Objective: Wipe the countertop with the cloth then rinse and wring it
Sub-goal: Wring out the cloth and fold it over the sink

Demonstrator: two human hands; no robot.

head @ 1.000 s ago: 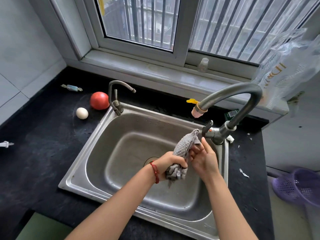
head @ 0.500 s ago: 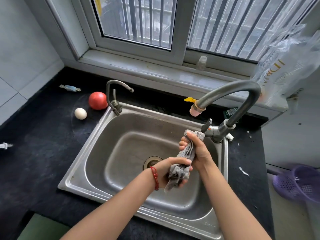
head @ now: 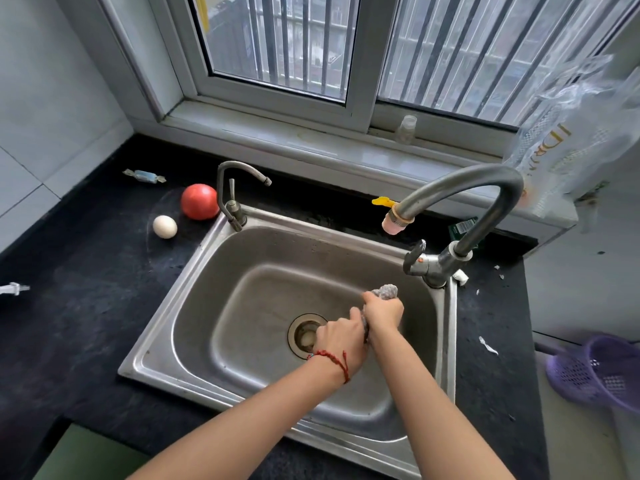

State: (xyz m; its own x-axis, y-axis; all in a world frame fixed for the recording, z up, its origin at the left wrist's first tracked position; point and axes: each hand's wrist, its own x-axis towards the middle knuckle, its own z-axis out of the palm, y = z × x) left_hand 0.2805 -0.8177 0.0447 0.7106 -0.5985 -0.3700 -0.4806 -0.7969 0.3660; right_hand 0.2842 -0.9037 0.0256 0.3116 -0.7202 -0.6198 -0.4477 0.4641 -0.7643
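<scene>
Both my hands grip a grey knitted cloth [head: 385,292] over the steel sink [head: 207,271], right of the drain [head: 306,336]. My right hand [head: 382,311] wraps the cloth's upper part, and a small end pokes out above its fist. My left hand [head: 341,341], with a red string on the wrist, is curled round the lower part just beneath; most of the cloth is hidden inside the two fists. The large curved faucet [head: 467,188] arches above and behind them, with no water visible from its pink-tipped spout [head: 394,225]. The black countertop [head: 86,306] surrounds the sink.
A tomato [head: 200,201], an egg [head: 165,226] and a wrapped sweet [head: 144,176] lie on the counter left of a small second tap [head: 235,195]. A plastic bag [head: 581,133] hangs at the right; a purple basket [head: 599,372] sits lower right. Paper scraps [head: 487,346] dot the right counter.
The hands closed tighter together on the cloth and dropped lower into the sink. The long loose roll of cloth seen earlier is now bunched and mostly hidden in the fists.
</scene>
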